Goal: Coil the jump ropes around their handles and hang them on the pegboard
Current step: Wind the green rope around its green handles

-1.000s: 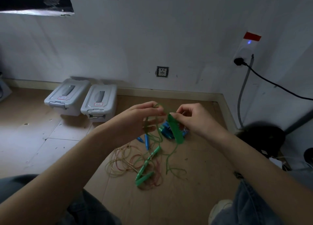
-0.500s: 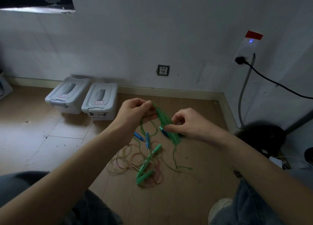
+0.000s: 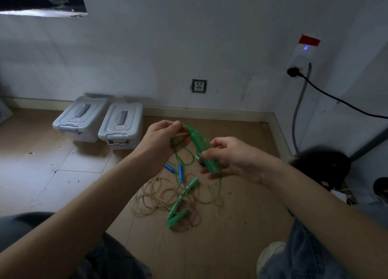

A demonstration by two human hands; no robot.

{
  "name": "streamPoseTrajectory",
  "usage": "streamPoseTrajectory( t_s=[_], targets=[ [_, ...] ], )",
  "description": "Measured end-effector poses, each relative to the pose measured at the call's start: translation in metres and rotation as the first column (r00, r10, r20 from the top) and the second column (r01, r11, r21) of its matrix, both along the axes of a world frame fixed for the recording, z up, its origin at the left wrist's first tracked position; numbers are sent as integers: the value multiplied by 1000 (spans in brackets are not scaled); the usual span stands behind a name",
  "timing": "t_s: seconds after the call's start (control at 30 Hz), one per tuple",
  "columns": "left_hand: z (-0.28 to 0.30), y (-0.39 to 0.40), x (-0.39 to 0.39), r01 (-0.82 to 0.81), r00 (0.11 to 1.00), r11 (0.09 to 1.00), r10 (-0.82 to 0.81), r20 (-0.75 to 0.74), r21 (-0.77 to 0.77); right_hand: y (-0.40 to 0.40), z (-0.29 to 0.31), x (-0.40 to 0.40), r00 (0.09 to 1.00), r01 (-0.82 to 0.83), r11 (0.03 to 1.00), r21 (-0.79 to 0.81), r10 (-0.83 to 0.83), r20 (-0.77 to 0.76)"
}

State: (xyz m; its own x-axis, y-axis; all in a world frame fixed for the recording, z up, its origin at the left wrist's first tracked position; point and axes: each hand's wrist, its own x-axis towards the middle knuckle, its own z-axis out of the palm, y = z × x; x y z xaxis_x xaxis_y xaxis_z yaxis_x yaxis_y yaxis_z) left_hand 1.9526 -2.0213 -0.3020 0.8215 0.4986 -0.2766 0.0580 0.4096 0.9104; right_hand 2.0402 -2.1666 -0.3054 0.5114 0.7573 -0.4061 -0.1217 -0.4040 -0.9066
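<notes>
Since earlier my left hand (image 3: pixel 161 138) rose | both hands, right hand (image 3: pixel 228 159) included, grip translucent green plastic jump-rope handles (image 3: pixel 201 147) | axis slants left-up to right-down

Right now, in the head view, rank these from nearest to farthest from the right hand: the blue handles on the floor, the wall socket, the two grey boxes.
From the right hand:
1. Blue handles, on the floor just left of it and below.
2. Wall socket, up on the wall behind the hands.
3. Grey boxes, far left against the skirting.
</notes>
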Motion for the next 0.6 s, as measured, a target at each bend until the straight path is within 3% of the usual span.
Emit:
streamPoseTrajectory(
  t_s=[0.07, 0.17, 0.3, 0.47, 0.6],
  targets=[
    [-1, 2, -1, 44, 999, 999, -44, 25, -10, 1, 1, -4, 999, 42, 998, 46, -40, -35],
    [-6, 1, -4, 157, 988, 977, -157, -10, 143, 2, 2, 0, 993, 115, 988, 102, -115, -11],
    [-8, -1, -3, 107, 993, 939, -86, -78, 328, 5, 0, 1, 981, 160, 982, 100, -169, 96],
    [-1, 10, -2, 76, 997, 946, -64, -47, 316, 7, 1, 2, 935, 208, 977, 48, -213, 282],
    [-1, 7, -3, 59, 998, 964, -67, 19, 258, 12, 2, 3, 940, 238, 969, 63, -246, 238]
  ],
)
